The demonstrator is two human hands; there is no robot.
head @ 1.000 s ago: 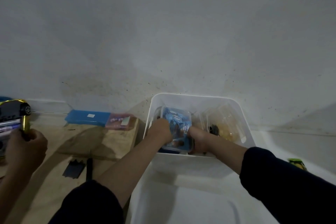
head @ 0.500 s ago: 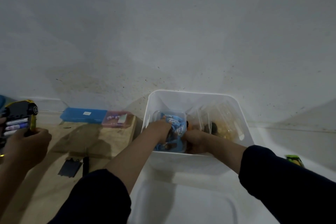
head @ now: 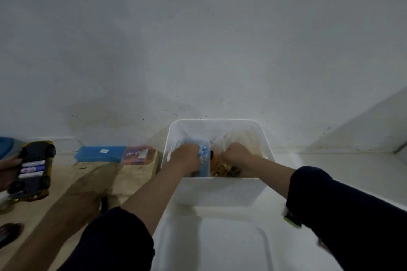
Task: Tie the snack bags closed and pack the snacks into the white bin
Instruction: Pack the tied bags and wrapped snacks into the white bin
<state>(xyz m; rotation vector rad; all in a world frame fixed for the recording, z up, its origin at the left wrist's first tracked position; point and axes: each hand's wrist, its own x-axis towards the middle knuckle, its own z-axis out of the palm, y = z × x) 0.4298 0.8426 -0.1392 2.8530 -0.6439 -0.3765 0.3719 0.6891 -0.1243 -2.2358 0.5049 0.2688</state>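
Snack bags (head: 236, 168) fill the white bin (head: 217, 126); both hands' grip hidden, labels unreadable.

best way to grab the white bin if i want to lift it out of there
Take the white bin by its rolled rim on the two side walls, one hand per side, coming from above. The rim likely gives fingers a lip to hook under. Its far side sits near the wall, and the left hand and right hand are inside it.

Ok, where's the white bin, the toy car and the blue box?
white bin (head: 217, 191): head view, bare near wall.
toy car (head: 33, 170): head view, its underside.
blue box (head: 100, 153): head view, lid middle.
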